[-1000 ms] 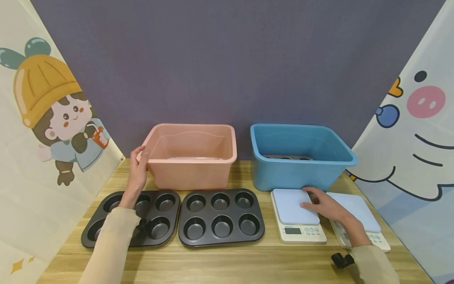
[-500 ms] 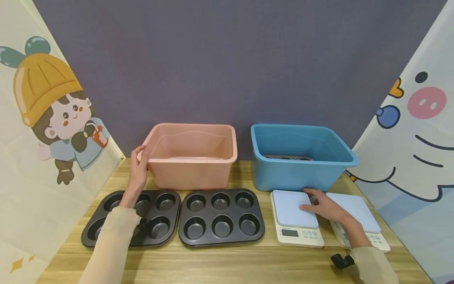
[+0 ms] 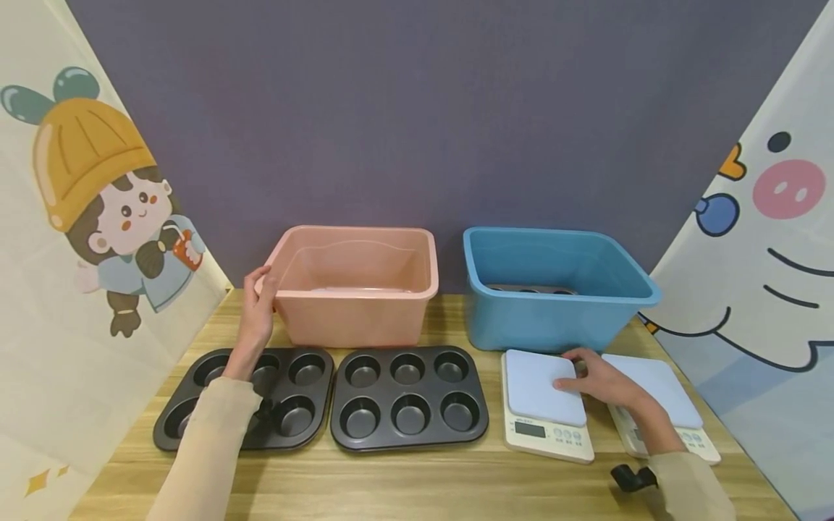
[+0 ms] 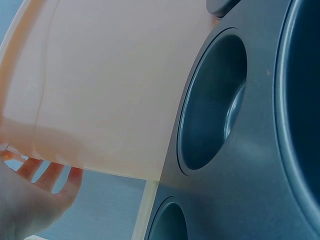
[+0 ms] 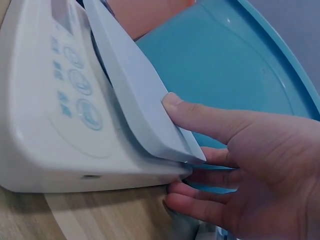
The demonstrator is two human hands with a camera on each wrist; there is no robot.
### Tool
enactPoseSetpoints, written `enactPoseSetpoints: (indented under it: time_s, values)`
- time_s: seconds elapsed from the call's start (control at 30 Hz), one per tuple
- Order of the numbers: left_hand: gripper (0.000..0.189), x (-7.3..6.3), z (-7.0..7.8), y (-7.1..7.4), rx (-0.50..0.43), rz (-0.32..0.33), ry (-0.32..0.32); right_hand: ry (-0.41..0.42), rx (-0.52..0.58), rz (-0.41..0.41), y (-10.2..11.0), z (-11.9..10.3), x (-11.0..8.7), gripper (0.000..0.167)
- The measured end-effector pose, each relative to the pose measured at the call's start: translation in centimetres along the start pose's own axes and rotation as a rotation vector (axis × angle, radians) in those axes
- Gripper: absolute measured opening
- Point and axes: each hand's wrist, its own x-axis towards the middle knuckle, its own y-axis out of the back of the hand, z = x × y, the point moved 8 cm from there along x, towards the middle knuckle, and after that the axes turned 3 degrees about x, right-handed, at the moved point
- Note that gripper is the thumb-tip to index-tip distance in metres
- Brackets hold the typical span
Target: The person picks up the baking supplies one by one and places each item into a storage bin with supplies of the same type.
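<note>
My left hand [image 3: 257, 315] grips the left rim of a pink plastic bin [image 3: 352, 322]. In the left wrist view, its fingertips meet the bin's edge. On the right, a white kitchen scale [image 3: 546, 394] with a pale platform and small display sits slightly turned on the table. My right hand [image 3: 602, 380] holds this scale at its back right corner. The right wrist view shows the thumb on the platform's top and the other fingers round the edge by the base. Just to the right lies a second similar kitchen scale [image 3: 667, 394], partly hidden by the right arm.
Two dark six-cup muffin tins [image 3: 386, 393] [image 3: 317, 398] lie side by side before the pink bin, the left one under my left forearm. Behind the scales stands a blue bin [image 3: 547, 323], with a dark muffin tin [image 3: 534, 289] visible inside. A grey backdrop rises behind.
Under my right hand, the nearer kitchen scale has turned a little, and its front edge has come slightly toward me. My left hand stays on the pink bin's rim.
</note>
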Motion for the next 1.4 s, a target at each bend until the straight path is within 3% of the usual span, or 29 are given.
enactPoseSetpoints:
  time_s: [0.3,0.5,0.93,1.2,1.4]
  values:
    - [0.055,0.1,0.0,-0.1,0.001,-0.002,-0.007,-0.012,0.046,0.007,0.4,0.1,-0.8,0.074]
    - [0.055,0.0,0.0,0.0,-0.003,0.000,-0.004,0.028,0.095,0.031,0.9,-0.4,-1.1,0.068]
    - [0.054,0.0,-0.1,0.0,-0.019,-0.004,0.014,0.135,0.322,0.100,1.6,-1.7,-1.9,0.054]
    - [0.050,-1.5,2.8,0.0,-0.036,-0.030,0.013,0.173,0.325,0.158,2.2,-2.9,-2.6,0.050]
    - [0.052,-0.2,0.6,0.0,-0.025,-0.006,-0.012,0.211,0.302,0.203,2.9,-3.9,-2.9,0.047]
